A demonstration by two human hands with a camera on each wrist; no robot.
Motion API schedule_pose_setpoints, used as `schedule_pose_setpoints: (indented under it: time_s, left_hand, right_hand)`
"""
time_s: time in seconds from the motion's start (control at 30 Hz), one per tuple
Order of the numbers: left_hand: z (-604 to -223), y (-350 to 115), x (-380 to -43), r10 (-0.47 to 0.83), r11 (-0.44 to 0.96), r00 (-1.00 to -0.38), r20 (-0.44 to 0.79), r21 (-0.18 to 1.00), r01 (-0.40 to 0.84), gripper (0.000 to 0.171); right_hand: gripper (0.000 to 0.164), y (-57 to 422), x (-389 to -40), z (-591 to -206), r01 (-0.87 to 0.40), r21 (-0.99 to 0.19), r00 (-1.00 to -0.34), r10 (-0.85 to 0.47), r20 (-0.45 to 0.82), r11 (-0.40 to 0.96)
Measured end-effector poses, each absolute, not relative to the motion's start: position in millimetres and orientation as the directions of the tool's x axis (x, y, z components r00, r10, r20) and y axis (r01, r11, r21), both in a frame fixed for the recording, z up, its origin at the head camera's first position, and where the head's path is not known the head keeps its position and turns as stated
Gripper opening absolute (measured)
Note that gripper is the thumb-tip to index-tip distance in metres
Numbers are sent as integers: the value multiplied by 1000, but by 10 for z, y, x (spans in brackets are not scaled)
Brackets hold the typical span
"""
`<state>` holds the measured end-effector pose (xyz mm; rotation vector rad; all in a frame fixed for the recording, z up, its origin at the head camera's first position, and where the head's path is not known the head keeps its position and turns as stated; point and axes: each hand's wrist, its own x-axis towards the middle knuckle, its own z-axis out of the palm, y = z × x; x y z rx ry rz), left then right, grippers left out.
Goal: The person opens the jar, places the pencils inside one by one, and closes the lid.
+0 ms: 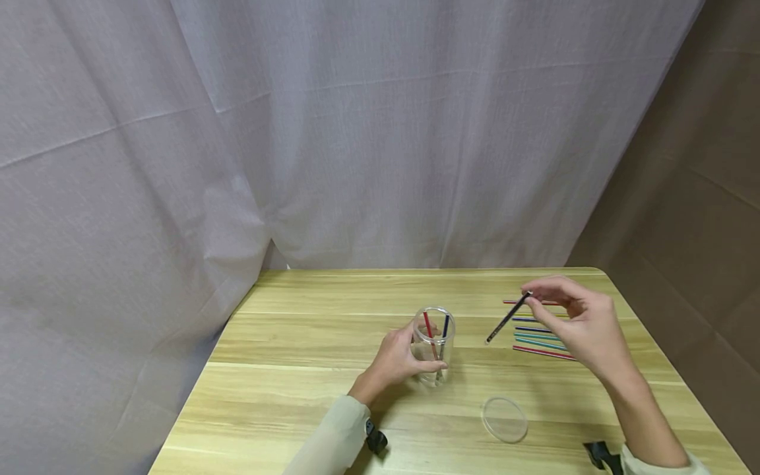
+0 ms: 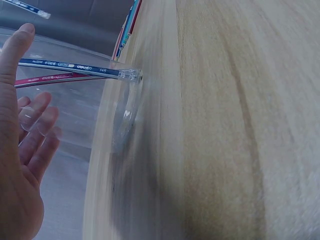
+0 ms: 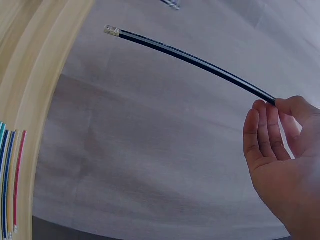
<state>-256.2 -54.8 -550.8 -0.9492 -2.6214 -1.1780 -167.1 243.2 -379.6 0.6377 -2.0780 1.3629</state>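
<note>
My left hand (image 1: 396,356) grips a clear plastic jar (image 1: 438,348), thumb in front and fingers behind it. A red pencil (image 1: 428,326) and a blue pencil (image 1: 444,328) stand tilted inside; in the left wrist view the eraser end of the blue pencil (image 2: 75,66) is at the jar's bottom. To the right, my right hand (image 1: 584,323) pinches a dark pencil (image 1: 507,318) by one end, between thumb and fingertips, above the table. That pencil slants down toward the jar, its eraser end lowest, as the right wrist view of the dark pencil (image 3: 200,63) also shows.
Several coloured pencils (image 1: 541,338) lie in a row on the wooden table (image 1: 285,369), beneath and beside my right hand. A clear round lid (image 1: 505,419) lies flat in front of the jar, to its right. Grey curtain (image 1: 368,165) hangs behind the table.
</note>
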Motion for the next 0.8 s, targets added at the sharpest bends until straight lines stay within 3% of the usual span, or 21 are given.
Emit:
schedule_pose_setpoints:
  time_s: [0.47, 0.8]
  left_hand:
    - [-5518, -549, -2565, 501, 496, -798, 337, 644, 583, 70]
    - [-5516, -557, -2574, 502, 498, -793, 345, 634, 591, 70]
  right_hand:
    - [25, 2321, -1543, -3480, -628, -778, -777, 54, 628, 12]
    - [25, 2222, -1499, -3324, -651, -754, -758, 102, 644, -84]
